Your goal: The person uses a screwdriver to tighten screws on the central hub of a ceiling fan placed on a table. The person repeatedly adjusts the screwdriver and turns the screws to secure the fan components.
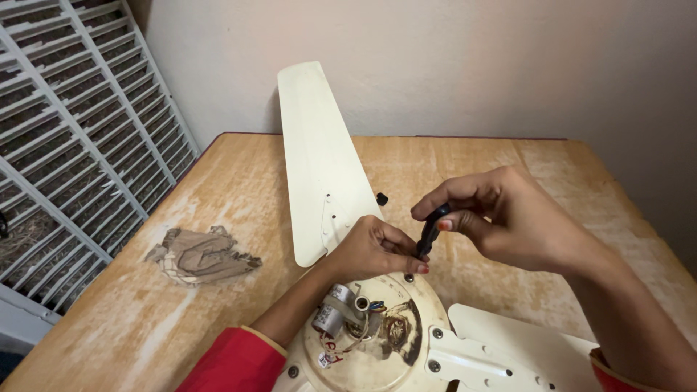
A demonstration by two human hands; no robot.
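Wooden table (508, 167) fills the room's corner, with a white grille (72, 131) at its side. Under the fingers lies a cream fan (377, 356). One loose blade (319, 160) rests just behind them. Right hand (508, 221) pinches a black screwdriver (430, 231) tight. Left hand (374, 247) fingertips press together at its tip.

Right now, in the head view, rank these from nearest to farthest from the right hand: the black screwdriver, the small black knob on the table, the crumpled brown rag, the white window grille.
1. Black screwdriver: in the right hand itself.
2. Small black knob: just left, beside the fan blade.
3. Crumpled brown rag: far left on the table.
4. White window grille: beyond the table's left edge.
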